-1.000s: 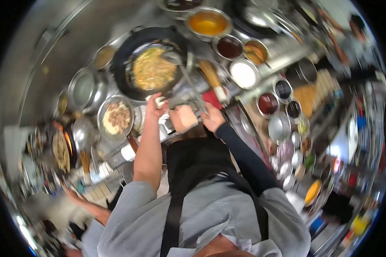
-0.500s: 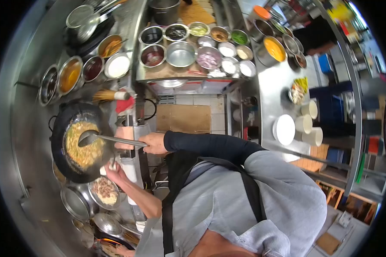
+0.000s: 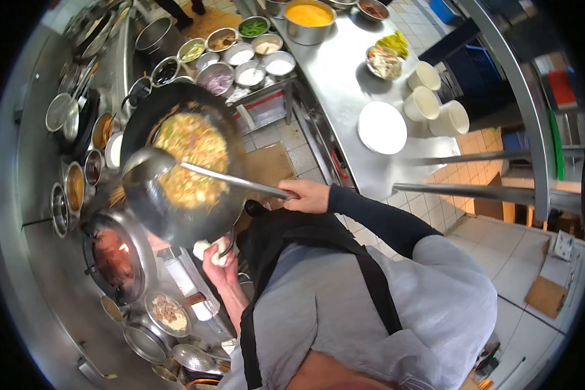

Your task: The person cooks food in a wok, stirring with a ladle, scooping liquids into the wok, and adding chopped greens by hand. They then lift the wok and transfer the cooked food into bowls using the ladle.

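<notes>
My right hand point(image 3: 307, 196) is closed round the handle of a long steel ladle point(image 3: 148, 170), whose bowl is over the left side of the wok. My left hand point(image 3: 219, 268) grips the near loop handle of the black wok point(image 3: 237, 153) through a folded white cloth point(image 3: 203, 249). Raised off the stove, the wok tilts over the gap between stove and counter. Inside lies a yellowish, saucy mix point(image 3: 195, 159) with green and orange bits; its exact kind is unclear. The burner point(image 3: 114, 257) behind glows reddish.
A steel counter point(image 3: 331, 97) at right bears a white plate point(image 3: 382, 128), pale bowls point(image 3: 426, 104) and a bowl of food point(image 3: 385, 63). Several ingredient tubs point(image 3: 216, 79) stand behind the wok. Near the stove are a bowl of meat pieces point(image 3: 168, 313) and sauce pots point(image 3: 75, 185).
The wok has left the burner and moved right and up in view, carried by my left hand. The ladle and my right hand moved right with it. My view has turned right.
</notes>
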A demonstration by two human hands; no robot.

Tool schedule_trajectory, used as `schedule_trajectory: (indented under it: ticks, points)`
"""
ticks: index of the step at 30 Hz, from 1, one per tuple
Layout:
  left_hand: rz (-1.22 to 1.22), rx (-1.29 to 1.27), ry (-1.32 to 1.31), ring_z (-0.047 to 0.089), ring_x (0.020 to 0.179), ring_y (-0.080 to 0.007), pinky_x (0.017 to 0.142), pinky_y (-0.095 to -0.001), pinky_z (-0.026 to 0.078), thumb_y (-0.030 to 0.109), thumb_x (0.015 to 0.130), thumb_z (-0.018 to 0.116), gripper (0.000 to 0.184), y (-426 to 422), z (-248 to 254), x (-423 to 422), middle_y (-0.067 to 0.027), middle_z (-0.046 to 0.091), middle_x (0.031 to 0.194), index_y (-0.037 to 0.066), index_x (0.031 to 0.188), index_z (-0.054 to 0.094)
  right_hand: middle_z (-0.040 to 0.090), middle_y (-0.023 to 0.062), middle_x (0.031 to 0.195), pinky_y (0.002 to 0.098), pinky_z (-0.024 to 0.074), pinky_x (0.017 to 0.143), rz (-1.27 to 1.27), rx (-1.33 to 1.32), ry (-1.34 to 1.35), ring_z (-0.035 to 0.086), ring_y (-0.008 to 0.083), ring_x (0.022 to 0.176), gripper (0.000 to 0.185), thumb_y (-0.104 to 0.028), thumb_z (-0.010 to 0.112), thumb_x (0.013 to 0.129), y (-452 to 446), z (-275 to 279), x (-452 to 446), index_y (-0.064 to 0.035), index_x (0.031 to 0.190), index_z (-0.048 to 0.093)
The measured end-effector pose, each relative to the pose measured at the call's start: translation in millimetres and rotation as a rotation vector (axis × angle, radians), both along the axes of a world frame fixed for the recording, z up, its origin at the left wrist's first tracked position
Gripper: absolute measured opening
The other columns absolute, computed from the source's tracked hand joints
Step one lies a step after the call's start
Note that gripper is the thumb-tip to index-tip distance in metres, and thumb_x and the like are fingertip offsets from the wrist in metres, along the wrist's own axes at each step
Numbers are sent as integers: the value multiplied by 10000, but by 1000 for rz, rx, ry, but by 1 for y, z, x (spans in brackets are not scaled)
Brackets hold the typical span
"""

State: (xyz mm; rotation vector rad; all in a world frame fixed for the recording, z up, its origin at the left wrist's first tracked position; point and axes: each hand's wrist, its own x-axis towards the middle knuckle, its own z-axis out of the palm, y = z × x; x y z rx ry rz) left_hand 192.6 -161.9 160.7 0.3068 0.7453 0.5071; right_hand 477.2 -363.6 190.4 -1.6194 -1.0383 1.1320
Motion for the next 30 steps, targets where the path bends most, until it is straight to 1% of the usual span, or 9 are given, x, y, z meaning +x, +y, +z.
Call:
schedule_trajectory:
  ticks: [3,6,9,12,17,21,25,29,30]
  points:
    - [-214,-20,-58,534,556,-165,392,-223,396,98,886,607,321,-15,-7,37,-222,623,897,-84,1140,532,582,74,759,360,480,611,-198,74,-64,603,201,665,145,-137,643,926,-67,-4,-7,-53,1019,568]
    - [-394,22,-50,521,548,-165,392,-220,392,110,895,598,287,-27,-6,75,-224,619,883,-78,1104,537,515,33,697,292,405,456,-427,-193,434,487,117,509,97,-103,626,954,-122,29,-26,-74,993,542]
    - [-536,13,-31,532,566,-168,400,-224,383,106,895,600,259,-28,-9,100,-225,625,882,-82,1066,549,442,-17,667,229,306,380,-689,-22,715,361,49,441,94,-102,610,980,-161,25,-62,-97,992,517]
    - [-650,71,-7,549,601,-172,410,-217,380,99,889,603,218,-18,-21,112,-216,628,875,-70,1015,550,414,-26,662,229,304,390,-927,86,817,341,51,451,107,-112,607,986,-181,27,-96,-99,1003,502]
    - [-757,101,0,556,598,-180,411,-217,380,82,880,606,193,-10,-21,119,-214,631,867,-61,994,547,450,-5,691,249,333,371,-1354,105,692,388,58,454,75,-135,563,999,-179,11,-128,-94,1024,505]
    - [-750,155,72,561,575,-192,407,-224,382,59,872,609,170,0,-28,110,-222,633,847,-51,978,534,479,12,697,270,346,371,-1432,-60,673,414,82,454,122,-153,586,982,-175,-8,-119,-78,1045,513]
    - [-727,172,140,548,533,-174,394,-228,356,26,853,605,142,0,-20,101,-193,638,798,-49,953,537,470,0,679,274,349,380,-1421,55,777,415,82,464,138,-159,616,976,-159,-31,-105,-84,1023,510]
    - [-703,224,180,558,538,-177,394,-231,354,32,850,610,145,-1,-22,98,-180,641,791,-44,955,544,453,-7,669,280,344,377,-1406,36,748,402,80,455,165,-168,636,978,-156,-52,-76,-87,998,494]
    - [-699,229,178,561,540,-177,395,-231,354,34,849,611,146,-2,-22,97,-178,642,791,-41,956,545,450,-8,668,278,339,374,-1434,8,661,396,79,450,169,-179,634,984,-151,-50,-76,-88,997,493]
